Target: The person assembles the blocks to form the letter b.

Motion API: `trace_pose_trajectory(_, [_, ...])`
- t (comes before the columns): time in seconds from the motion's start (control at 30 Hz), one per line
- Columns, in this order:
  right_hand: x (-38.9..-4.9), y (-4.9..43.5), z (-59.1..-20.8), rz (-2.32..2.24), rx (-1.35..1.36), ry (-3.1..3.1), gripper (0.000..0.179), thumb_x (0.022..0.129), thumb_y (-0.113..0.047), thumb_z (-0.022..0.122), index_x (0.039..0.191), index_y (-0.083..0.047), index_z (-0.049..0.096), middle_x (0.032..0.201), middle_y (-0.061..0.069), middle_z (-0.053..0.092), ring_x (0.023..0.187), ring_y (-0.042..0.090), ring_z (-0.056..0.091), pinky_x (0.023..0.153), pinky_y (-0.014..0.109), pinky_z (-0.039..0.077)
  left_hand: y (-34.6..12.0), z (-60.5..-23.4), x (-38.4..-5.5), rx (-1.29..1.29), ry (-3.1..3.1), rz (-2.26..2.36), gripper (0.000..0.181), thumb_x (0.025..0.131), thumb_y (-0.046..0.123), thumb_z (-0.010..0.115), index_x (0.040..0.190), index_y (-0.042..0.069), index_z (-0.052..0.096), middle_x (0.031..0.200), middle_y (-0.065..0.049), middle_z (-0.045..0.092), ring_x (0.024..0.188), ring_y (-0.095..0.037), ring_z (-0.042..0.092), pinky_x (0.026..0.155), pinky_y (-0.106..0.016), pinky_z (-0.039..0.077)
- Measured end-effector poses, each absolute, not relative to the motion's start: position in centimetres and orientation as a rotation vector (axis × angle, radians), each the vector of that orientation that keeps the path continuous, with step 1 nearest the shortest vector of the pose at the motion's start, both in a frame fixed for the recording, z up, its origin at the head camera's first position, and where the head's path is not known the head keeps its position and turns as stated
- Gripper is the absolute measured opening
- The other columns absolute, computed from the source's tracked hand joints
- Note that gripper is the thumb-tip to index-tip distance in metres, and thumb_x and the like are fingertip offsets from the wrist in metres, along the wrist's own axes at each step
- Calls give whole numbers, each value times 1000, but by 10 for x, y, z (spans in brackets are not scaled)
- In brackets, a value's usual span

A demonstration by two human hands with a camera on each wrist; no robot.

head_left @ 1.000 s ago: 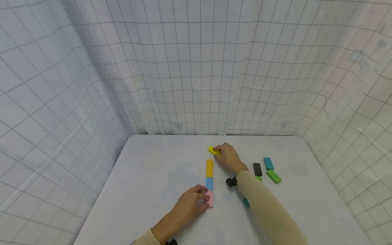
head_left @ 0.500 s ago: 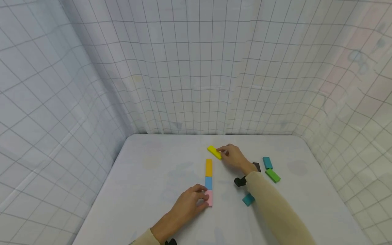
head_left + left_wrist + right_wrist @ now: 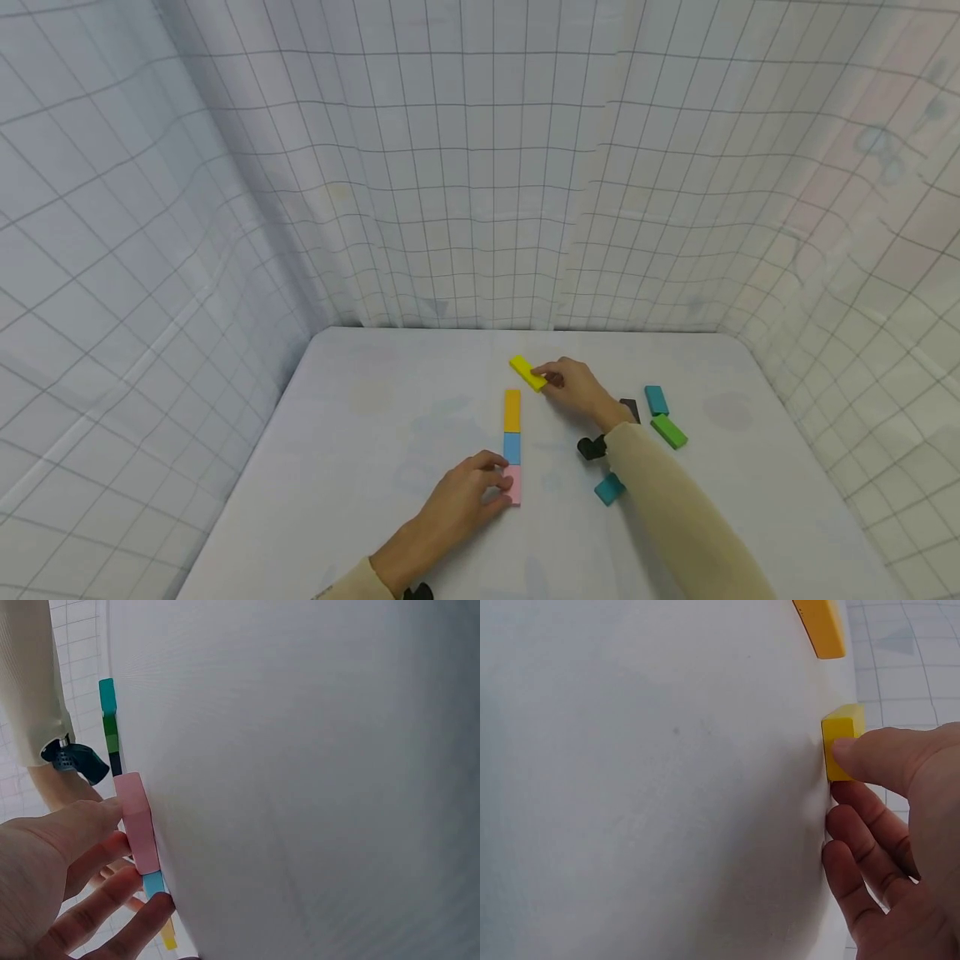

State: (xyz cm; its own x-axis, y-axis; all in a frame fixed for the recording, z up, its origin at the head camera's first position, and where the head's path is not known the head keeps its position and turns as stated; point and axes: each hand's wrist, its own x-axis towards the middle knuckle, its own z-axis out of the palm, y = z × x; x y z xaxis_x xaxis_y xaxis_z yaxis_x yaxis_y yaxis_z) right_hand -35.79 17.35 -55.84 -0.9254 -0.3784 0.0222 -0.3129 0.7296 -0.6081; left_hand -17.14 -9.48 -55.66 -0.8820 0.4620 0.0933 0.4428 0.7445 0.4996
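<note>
A column of flat rectangular blocks lies on the white table in the head view: a pink block [image 3: 516, 488] nearest, then a light blue block [image 3: 512, 448], then an orange block [image 3: 512, 411], end to end. My left hand [image 3: 467, 493] holds the pink block from its left side; in the left wrist view the thumb touches the pink block [image 3: 136, 825] and one fingertip reaches the blue one. Beyond the column, a yellow block [image 3: 523, 368] lies at a slant, apart from the orange one. My right hand [image 3: 573, 385] pinches its right end, thumb on the end face [image 3: 841, 727].
To the right lie a teal block [image 3: 656, 400], a green block [image 3: 669, 432] and a dark block [image 3: 630, 408] partly hidden by my right wrist. Another teal block [image 3: 609, 489] sits beside the right sleeve. Grid-patterned white curtains [image 3: 480, 208] surround the table.
The right hand has shifted right and slightly nearer, and the yellow block shows more of its length and slants more. The left hand stays on the pink block.
</note>
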Motion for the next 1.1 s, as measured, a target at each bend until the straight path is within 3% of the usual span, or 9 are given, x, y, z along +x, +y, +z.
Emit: trace_pose_trajectory(1.1, [-368,144,-568,-1013,-717,2829,33,115,-14,75,146,-5,81,123,12,79,105,21,66,102,39,63,-97,-559,-172,809,2915,828,15,101,21,94,114,15,94,139,-3,80,121,-23,80,103,-42,70])
